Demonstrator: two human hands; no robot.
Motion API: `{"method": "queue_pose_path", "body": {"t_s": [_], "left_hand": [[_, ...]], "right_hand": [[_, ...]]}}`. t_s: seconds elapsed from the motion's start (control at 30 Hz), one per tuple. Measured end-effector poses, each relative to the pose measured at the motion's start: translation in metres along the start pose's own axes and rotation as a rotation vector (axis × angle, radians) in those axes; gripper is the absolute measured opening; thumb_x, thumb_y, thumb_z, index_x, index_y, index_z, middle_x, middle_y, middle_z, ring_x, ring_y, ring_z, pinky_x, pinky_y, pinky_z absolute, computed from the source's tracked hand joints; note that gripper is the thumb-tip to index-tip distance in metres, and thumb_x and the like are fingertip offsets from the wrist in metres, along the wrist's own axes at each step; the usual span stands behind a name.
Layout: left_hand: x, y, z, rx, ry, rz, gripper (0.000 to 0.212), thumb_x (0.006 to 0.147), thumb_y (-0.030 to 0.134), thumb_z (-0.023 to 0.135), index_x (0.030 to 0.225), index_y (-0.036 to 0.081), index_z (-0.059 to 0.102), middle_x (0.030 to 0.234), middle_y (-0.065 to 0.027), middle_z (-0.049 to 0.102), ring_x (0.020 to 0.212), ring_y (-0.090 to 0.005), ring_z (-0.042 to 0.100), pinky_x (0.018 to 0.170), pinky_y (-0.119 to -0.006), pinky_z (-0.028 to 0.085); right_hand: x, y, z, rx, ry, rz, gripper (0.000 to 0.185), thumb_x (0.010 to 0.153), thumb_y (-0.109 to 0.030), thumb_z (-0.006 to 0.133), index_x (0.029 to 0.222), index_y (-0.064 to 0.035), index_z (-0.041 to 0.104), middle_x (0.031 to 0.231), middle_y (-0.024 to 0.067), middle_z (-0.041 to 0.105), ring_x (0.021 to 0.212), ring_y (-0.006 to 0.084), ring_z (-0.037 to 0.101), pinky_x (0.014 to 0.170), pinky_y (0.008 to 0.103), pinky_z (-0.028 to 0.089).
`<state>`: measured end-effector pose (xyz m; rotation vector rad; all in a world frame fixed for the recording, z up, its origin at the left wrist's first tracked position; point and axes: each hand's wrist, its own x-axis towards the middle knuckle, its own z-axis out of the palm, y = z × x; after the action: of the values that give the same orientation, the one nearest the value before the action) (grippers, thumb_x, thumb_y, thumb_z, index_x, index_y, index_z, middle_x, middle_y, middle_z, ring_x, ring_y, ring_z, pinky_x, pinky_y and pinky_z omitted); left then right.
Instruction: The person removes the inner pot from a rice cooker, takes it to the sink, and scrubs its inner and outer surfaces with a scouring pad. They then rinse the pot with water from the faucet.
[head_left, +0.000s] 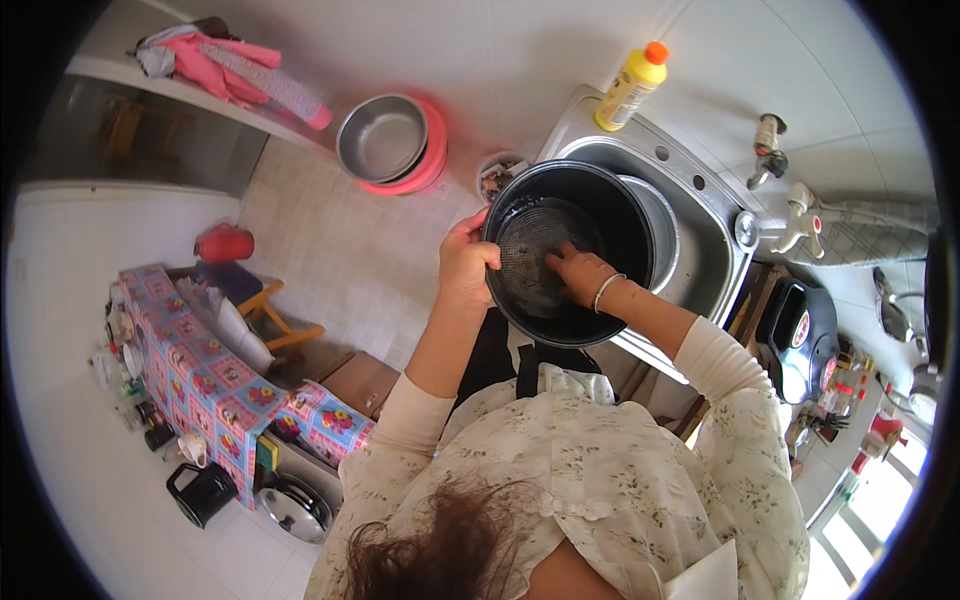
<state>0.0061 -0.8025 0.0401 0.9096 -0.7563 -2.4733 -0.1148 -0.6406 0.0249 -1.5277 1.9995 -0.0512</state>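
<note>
My left hand (471, 259) grips the left rim of a dark, round inner cooking pot (637, 225), thumb over the edge. The pot is tilted so its inside faces me, and a textured bottom with a wet sheen shows. Inside it, my right hand (583, 274) reaches down with the fingertips at the bottom; whether they hold anything cannot be made out. A bracelet circles the right wrist. Behind the pot, a light metal basin (664, 232) sits in the stainless steel sink (709, 247), partly hidden by the pot.
A yellow bottle with an orange cap (632, 86) stands on the sink's back ledge. Wall taps (766, 150) are at right, near a black appliance (799, 337). On the floor, a steel bowl (384, 139) rests on a pink tub (431, 161). A patterned cloth-covered table (202, 382) is at left.
</note>
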Motion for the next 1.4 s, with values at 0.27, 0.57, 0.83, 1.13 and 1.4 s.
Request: {"method": "queue_pose_path", "body": {"t_s": [0.27, 0.57, 0.83, 1.13, 1.4], "left_hand": [[-0.008, 0.010, -0.016, 0.071, 0.140, 0.049, 0.061, 0.049, -0.021, 0.040, 0.108, -0.011, 0.052, 0.097, -0.0130, 0.058, 0.078, -0.0173, 0.058, 0.050, -0.020, 0.041], [-0.010, 0.020, -0.003, 0.147, 0.208, 0.126, 0.053, 0.056, -0.021, 0.043, 0.106, -0.009, 0.053, 0.093, -0.0105, 0.058, 0.069, -0.0117, 0.054, 0.046, -0.019, 0.036], [-0.015, 0.018, -0.001, 0.194, 0.246, 0.098, 0.053, 0.058, -0.021, 0.044, 0.108, -0.008, 0.054, 0.089, -0.0081, 0.058, 0.064, -0.0107, 0.053, 0.046, -0.020, 0.036], [-0.010, 0.012, 0.000, 0.263, 0.280, 0.144, 0.057, 0.057, -0.021, 0.044, 0.112, -0.008, 0.052, 0.093, -0.0106, 0.059, 0.072, -0.0123, 0.056, 0.049, -0.021, 0.039], [-0.009, 0.009, 0.007, 0.348, 0.253, 0.171, 0.059, 0.058, -0.020, 0.041, 0.115, -0.009, 0.050, 0.095, -0.0121, 0.059, 0.079, -0.0157, 0.058, 0.067, -0.023, 0.046]], "right_hand": [[0.044, -0.009, 0.015, -0.202, 0.016, -0.226, 0.029, 0.077, -0.008, 0.050, 0.106, -0.0093, 0.053, 0.102, 0.0123, 0.056, 0.087, 0.0319, 0.061, 0.076, 0.0388, 0.051], [0.068, 0.023, 0.005, -0.416, 0.249, 0.044, 0.022, 0.080, -0.008, 0.047, 0.101, -0.0053, 0.051, 0.101, 0.0162, 0.051, 0.085, 0.0329, 0.059, 0.070, 0.0369, 0.053], [0.042, -0.031, 0.003, -0.185, -0.160, -0.165, 0.032, 0.082, -0.011, 0.047, 0.113, -0.0133, 0.054, 0.114, 0.0198, 0.046, 0.104, 0.0386, 0.052, 0.086, 0.0403, 0.047], [0.058, 0.006, -0.001, -0.301, -0.041, 0.122, 0.034, 0.082, -0.011, 0.047, 0.115, -0.0134, 0.053, 0.117, 0.0217, 0.044, 0.104, 0.0434, 0.049, 0.089, 0.0447, 0.045], [0.055, 0.003, 0.003, -0.090, -0.032, -0.041, 0.031, 0.083, -0.014, 0.046, 0.113, -0.0157, 0.053, 0.118, 0.0193, 0.042, 0.107, 0.0406, 0.047, 0.089, 0.0420, 0.045]]}}
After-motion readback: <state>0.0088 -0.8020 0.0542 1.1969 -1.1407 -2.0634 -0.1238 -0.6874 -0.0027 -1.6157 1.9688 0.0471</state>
